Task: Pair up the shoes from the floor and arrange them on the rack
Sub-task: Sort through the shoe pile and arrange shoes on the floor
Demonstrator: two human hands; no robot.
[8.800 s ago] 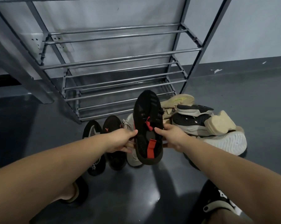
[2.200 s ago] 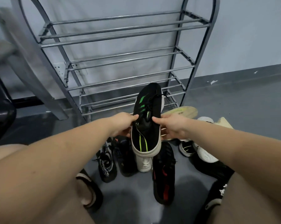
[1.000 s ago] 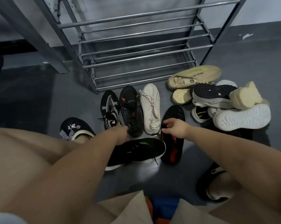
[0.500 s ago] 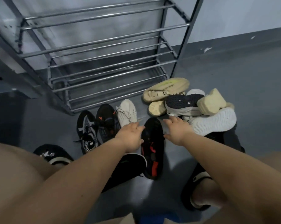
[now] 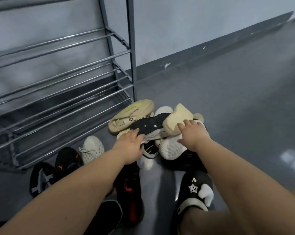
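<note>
You're reaching both open hands, left hand point(image 5: 130, 144) and right hand point(image 5: 192, 133), onto the shoe pile point(image 5: 153, 128); lift the top shoe first, don't yank underneath

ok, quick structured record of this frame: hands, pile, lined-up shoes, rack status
left hand: fingers straight, reaching onto the near edge of the shoe pile, holding nothing
right hand: open, fingers spread on a cream shoe on top of the pile
pile: mixed cream, white and black shoes, several sole-up, right of the rack foot
lined-up shoes: cream knit shoe, black shoe with orange mark, black and grey shoe, side by side on the floor before the rack
rack: no shoes on the visible shelves
</note>
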